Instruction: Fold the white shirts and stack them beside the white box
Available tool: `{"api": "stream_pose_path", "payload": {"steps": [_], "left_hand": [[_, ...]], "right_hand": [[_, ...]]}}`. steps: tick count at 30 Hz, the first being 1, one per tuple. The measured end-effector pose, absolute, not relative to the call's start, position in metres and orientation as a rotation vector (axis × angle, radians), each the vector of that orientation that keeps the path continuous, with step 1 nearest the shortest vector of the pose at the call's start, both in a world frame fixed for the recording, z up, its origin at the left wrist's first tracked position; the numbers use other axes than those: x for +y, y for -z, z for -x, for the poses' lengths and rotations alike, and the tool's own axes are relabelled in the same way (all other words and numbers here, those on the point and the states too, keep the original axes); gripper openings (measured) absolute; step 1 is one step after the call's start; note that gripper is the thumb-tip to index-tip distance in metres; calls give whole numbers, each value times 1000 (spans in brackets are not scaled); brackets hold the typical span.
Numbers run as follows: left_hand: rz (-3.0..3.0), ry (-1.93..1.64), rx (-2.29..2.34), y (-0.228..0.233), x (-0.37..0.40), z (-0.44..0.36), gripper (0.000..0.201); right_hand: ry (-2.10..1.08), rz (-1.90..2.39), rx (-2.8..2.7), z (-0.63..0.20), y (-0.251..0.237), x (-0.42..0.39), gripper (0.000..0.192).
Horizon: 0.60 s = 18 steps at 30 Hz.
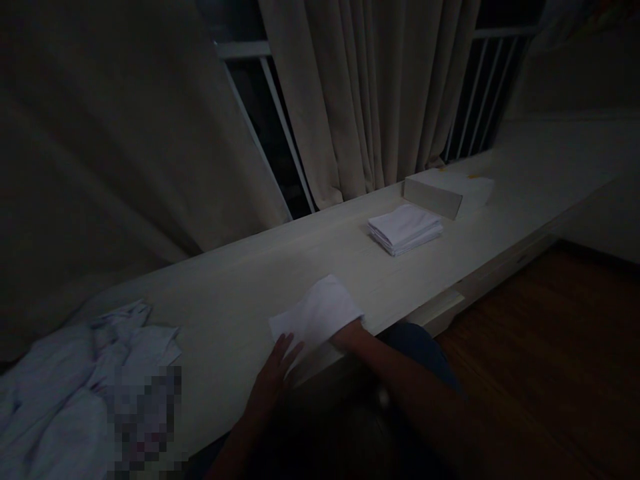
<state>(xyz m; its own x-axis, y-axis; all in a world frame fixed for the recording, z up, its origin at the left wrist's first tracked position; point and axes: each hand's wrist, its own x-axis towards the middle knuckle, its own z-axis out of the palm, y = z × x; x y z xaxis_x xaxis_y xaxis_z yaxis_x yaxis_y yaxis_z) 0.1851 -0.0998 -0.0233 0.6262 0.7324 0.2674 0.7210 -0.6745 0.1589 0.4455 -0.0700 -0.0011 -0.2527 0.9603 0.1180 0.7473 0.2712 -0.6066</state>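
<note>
Head view, dim light. Both forearms bare from the elbow down; no sleeves, cuffs, watch or bands visible. Left hand [274,377] bare, no glove, no ring discernible; fingers slim. Right hand [350,335] bare at the wrist, rest covered. Near the right forearm, toward the floor side, dark blue clothing on the lap or leg. Finer detail lost in shadow.

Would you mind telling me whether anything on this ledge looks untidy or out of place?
Only the crumpled pile of white cloths at the left end looks untidy; it lies in a loose heap, unlike the neat folded stack beside the box. The left hand rests on a flat cloth; the right hand is hidden under it.
</note>
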Motion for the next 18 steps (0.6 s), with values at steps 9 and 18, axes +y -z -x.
{"api": "stream_pose_path", "payload": {"steps": [9, 18], "left_hand": [[-2160, -818, 2174, 25, -129, -211, 43], [-2577, -314, 1666, 12, -143, -285, 43]], "right_hand": [[-594, 1579, -2049, -445, 20, -62, 42], [-526, 1526, -2196, -455, 16, -69, 50]]}}
